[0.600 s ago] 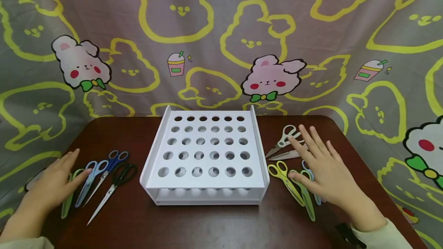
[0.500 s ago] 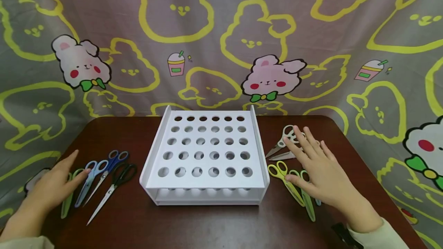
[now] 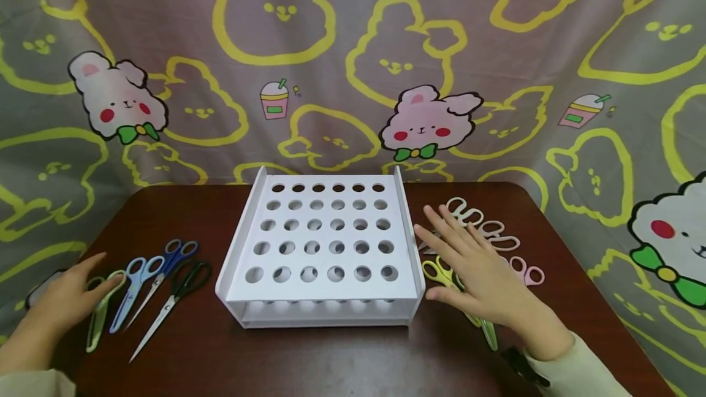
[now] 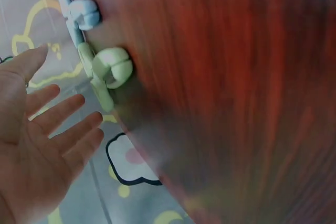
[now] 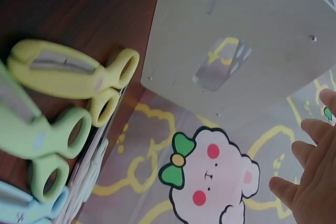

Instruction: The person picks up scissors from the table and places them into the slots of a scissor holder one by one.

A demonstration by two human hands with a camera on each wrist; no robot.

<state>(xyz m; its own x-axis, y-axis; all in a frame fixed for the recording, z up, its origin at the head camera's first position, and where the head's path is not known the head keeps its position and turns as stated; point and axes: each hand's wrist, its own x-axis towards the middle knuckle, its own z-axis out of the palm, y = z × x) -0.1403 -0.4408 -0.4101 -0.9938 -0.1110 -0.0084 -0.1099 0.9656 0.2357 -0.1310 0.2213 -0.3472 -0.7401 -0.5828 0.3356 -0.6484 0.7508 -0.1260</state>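
A white rack (image 3: 322, 291) with rows of round holes stands mid-table. My right hand (image 3: 485, 277), palm down and fingers spread, hovers by its right side and holds nothing. Under and around this hand lie yellow scissors (image 3: 438, 271), green scissors (image 3: 489, 332), pink-handled scissors (image 3: 533, 276) and white-handled scissors (image 3: 471, 217); the hand partly hides them. My left hand (image 3: 63, 302), fingers extended and holding nothing, is beside light green scissors (image 3: 98, 317). Light blue scissors (image 3: 134, 293), dark blue scissors (image 3: 176, 252) and black-handled scissors (image 3: 190, 276) lie between it and the rack.
The dark brown table (image 3: 309, 363) has rounded back corners. A patterned curtain (image 3: 331, 78) hangs right behind it and along both sides. In the right wrist view, the rack's side panel (image 5: 210, 40) has an oblong cut-out.
My right hand has moved left toward the rack, uncovering the pink-handled scissors and more white handles. The head view has turned slightly. My left hand stays near the light green scissors.
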